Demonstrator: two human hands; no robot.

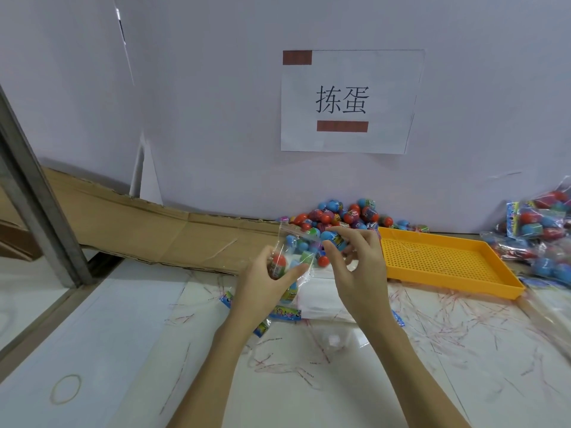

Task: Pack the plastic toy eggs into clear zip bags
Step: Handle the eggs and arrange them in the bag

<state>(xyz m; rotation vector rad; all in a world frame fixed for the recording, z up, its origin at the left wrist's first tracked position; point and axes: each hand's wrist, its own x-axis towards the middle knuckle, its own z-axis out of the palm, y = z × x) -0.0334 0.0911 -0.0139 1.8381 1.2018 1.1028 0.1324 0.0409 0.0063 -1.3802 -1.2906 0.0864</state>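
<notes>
Over the white tabletop, just in front of the loose egg pile, we've got the zip bag up in the air, its long axis near upright, mouth pointing up and away from us. Our left hand curls round its lower half, where a red-and-green egg sits. Our right hand pinches a blue egg at thumb and fingertips, other fingers loosely spread, right at the bag's mouth. Risk, we'd say: the floppy rim folds shut and the egg glances off, or the bag tips and spills toward the yellow tray.
</notes>
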